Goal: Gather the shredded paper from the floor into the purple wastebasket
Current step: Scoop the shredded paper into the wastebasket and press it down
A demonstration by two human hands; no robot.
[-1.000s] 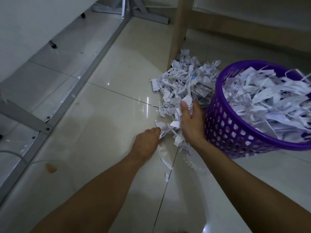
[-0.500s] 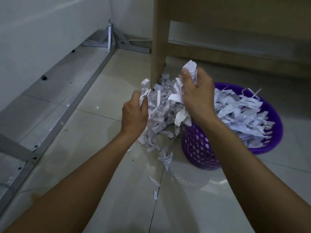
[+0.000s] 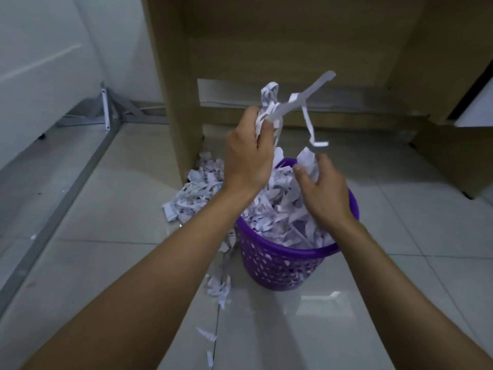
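Now the purple wastebasket [image 3: 282, 265] stands on the floor [image 3: 106, 236], heaped full of shredded paper [image 3: 280, 209]. More paper pile [image 3: 197, 188] lies just beside it, by the wooden leg [image 3: 173, 89]. Left hand [image 3: 248, 156] grips long strips [image 3: 280, 108]. Right hand [image 3: 325, 190] is half open, touching paper. Both hands have moved over the basket since before.

Dim, bluish light; soft glare on floor tiles [image 3: 333, 295]; wide-angle bending at edges.
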